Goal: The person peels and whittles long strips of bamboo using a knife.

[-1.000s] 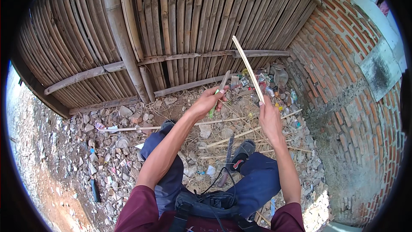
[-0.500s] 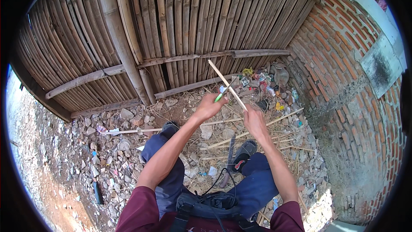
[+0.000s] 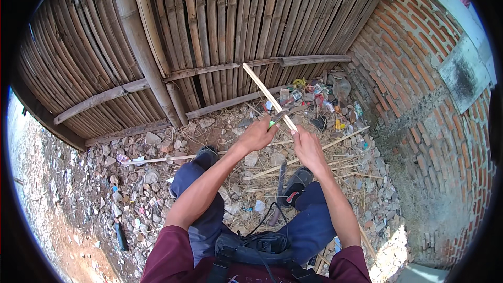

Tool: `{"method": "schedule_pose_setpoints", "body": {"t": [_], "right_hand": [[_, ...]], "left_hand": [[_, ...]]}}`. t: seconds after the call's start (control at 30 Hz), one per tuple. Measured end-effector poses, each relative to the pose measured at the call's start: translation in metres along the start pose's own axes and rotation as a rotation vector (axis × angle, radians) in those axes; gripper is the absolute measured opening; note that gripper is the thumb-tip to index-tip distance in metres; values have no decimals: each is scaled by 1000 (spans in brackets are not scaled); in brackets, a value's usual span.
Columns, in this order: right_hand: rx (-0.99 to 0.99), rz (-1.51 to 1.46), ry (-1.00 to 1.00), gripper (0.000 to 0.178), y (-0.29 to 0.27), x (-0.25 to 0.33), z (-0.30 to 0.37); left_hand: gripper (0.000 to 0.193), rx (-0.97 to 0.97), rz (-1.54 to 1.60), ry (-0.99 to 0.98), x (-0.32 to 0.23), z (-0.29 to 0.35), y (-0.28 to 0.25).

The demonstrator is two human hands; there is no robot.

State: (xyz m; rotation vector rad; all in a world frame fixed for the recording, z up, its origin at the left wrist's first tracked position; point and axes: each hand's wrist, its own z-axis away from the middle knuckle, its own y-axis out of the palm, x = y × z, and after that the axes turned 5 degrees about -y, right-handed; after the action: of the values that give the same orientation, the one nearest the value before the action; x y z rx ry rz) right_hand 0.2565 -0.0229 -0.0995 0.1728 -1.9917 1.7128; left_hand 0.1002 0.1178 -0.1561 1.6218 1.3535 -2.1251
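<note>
My left hand [image 3: 255, 137] is closed round the green handle of a knife [image 3: 272, 123], most of the handle being hidden by the fingers. Its dark blade lies against a pale bamboo strip [image 3: 262, 88], a little above my right hand [image 3: 310, 150]. That hand pinches the strip's lower end, and the rest slants up and to the left. A lengthwise line shows along the strip; whether it is split right through I cannot tell.
A bamboo slat wall [image 3: 236, 26] stands ahead, meeting a brick wall [image 3: 419, 73] on the right. Litter [image 3: 314, 94] is heaped by their corner. Long bamboo strips [image 3: 335, 144] lie over stones between my feet. A dark cylindrical object [image 3: 120, 236] rests on the ground at left.
The knife blade has moved down the strip, closer to my right hand. The strip's far end has shifted slightly up and left, and a lengthwise line now shows along it.
</note>
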Motion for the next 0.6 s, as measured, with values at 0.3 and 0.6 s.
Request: {"method": "schedule_pose_setpoints", "body": {"t": [0.3,0.6], "right_hand": [[-68,-97,25,27,11,-3,7],[-170,-17,-51,21,25,6,12]], "left_hand": [[43,-52,21,20,2,-1,-1],[42,-100,-66,44,22,-12,0]]}}
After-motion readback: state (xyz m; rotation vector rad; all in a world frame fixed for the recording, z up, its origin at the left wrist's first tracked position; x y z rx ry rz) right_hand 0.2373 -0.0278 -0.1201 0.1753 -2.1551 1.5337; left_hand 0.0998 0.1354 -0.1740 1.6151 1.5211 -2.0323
